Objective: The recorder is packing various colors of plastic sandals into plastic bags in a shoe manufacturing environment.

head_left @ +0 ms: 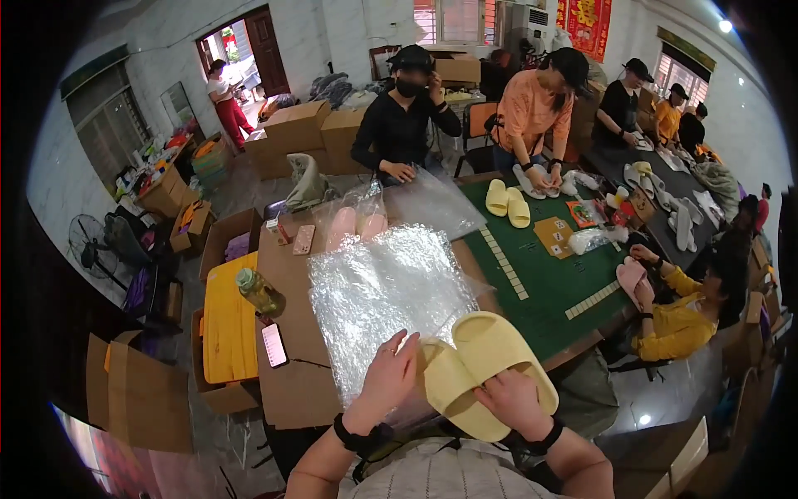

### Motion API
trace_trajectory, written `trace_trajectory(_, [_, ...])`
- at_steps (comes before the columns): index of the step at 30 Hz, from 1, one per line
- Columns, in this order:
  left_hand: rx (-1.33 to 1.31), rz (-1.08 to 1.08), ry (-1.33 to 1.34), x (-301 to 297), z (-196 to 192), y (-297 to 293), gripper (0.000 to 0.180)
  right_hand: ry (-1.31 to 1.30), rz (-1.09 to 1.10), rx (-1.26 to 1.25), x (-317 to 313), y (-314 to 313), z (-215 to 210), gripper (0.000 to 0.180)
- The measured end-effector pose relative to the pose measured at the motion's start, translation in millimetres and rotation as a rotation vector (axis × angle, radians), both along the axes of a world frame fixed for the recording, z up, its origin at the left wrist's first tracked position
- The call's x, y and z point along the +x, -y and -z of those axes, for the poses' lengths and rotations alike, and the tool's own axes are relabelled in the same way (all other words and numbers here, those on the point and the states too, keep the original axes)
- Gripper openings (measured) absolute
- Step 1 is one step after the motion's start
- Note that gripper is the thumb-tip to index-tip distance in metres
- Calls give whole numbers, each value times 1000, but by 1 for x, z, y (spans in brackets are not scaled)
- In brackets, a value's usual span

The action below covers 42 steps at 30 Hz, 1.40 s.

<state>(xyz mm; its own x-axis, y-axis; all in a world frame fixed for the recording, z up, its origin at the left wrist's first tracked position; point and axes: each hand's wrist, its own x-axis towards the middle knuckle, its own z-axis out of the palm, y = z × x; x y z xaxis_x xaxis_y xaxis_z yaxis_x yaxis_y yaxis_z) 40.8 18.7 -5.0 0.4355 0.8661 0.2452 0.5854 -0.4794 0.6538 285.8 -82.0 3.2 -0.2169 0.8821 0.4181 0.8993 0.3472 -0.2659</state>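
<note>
Now both hands grip the yellow slippers [482, 370] above the plastic bags [382, 287]: left hand [388, 378] and right hand [513, 402] closed on them.

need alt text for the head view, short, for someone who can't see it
Two hands hold a pair of yellow slippers over a clear plastic bag on a brown table: the left hand touches the bag and one slipper, the right hand grips the slippers from below. Other people handle slippers around a green table beyond.
</note>
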Motion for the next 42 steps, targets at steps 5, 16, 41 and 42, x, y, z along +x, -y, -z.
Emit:
trace_trajectory(5, [136, 86, -5, 17, 3, 11, 41, -138, -33, -211, -8, -14, 4, 22])
trace_trajectory(16, [209, 193, 5, 20, -20, 34, 44, -443, 73, -341, -25, -42, 20, 19])
trace_trajectory(41, [-25, 155, 182, -62, -31, 39, 46, -583, -396, -678, -67, -48, 36, 48])
trace_trajectory(42, [-62, 74, 259, -71, -30, 37, 44, -526, -407, -996, -56, -35, -7, 43])
